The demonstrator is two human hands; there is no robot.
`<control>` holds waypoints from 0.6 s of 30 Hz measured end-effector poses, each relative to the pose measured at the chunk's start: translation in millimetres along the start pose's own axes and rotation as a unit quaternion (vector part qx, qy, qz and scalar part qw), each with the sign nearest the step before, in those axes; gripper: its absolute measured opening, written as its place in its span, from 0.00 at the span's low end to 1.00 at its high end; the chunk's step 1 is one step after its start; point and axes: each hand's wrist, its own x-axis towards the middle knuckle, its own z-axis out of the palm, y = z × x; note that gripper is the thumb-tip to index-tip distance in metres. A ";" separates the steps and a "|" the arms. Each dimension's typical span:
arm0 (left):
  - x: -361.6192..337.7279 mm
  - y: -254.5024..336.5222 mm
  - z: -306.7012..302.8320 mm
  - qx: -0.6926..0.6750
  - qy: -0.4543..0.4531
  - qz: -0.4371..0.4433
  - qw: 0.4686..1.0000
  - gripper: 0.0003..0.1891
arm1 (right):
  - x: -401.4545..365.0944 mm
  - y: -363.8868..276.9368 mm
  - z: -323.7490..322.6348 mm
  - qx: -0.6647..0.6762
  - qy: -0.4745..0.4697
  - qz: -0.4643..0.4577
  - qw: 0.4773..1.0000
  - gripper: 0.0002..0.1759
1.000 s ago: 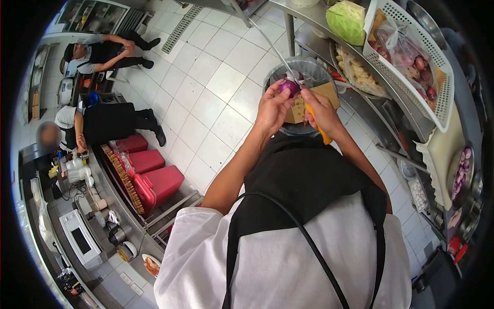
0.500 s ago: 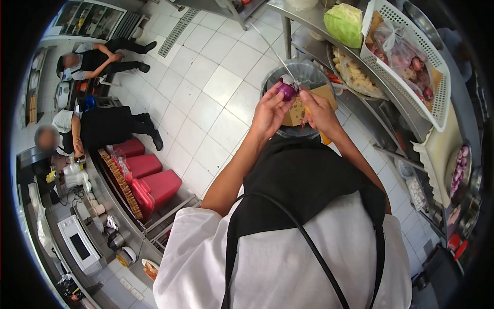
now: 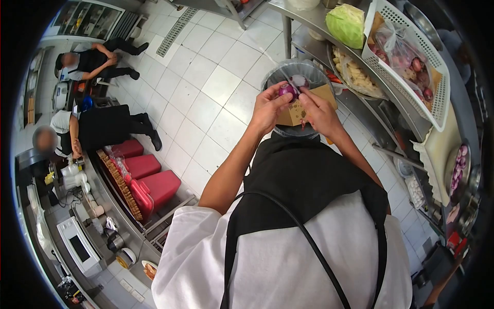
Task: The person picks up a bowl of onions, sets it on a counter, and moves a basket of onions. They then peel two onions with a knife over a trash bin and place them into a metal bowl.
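Observation:
My left hand [image 3: 268, 109] holds a red onion [image 3: 286, 91] between thumb and fingers, its glossy purple side showing. My right hand [image 3: 320, 110] is closed around a knife [image 3: 292, 82], with the thin blade pointing up and left against the onion. Motion blurs the blade, and the fingers cover most of the handle. Both hands are above a bin [image 3: 266, 77] lined with a grey plastic bag. A spotted piece of brown cardboard [image 3: 324, 95] sits in the bin's mouth, below my right hand.
A white perforated basket [image 3: 441, 110] with bagged onions and a cut cabbage [image 3: 345, 26] stand on the metal table at right. Farther down is a bowl of peeled onions [image 3: 459, 167]. Two people are at left, near red bins [image 3: 159, 185]. Another person's arm [image 3: 445, 283] shows at lower right.
The onion has turned slightly in my left hand, and my right fingers have moved in closer over the knife. An arm has appeared at the lower right.

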 end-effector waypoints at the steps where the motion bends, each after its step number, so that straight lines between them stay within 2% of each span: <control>1: -0.4 0.4 -0.8 -0.007 -0.009 0.000 1.000 0.21 | -0.8 -5.7 -1.8 0.025 -0.001 0.025 0.999 0.34; 5: -4.1 0.8 -3.9 -0.066 -0.033 -0.014 0.997 0.23 | -2.7 -10.0 -2.4 0.124 0.013 0.068 0.990 0.31; 8: -4.8 3.2 -6.3 -0.130 -0.046 -0.029 0.990 0.24 | -2.5 -6.7 -9.6 0.178 -0.021 0.108 0.978 0.29; 10: -4.5 5.2 -4.9 -0.152 -0.043 -0.036 0.987 0.24 | -5.1 -10.5 -5.0 0.159 -0.009 0.106 0.981 0.29; 14: 2.4 -4.4 -14.1 -0.101 0.031 -0.024 0.994 0.24 | -3.4 -13.2 0.0 0.148 0.018 0.089 0.985 0.29; 17: 2.3 -7.3 -39.3 -0.109 0.054 -0.026 0.992 0.24 | 11.0 -1.7 -0.4 0.133 0.065 0.086 0.985 0.24; 18: -0.2 -8.2 -48.7 -0.108 0.060 -0.026 0.992 0.25 | 18.8 4.9 -3.3 0.130 0.055 0.127 0.982 0.24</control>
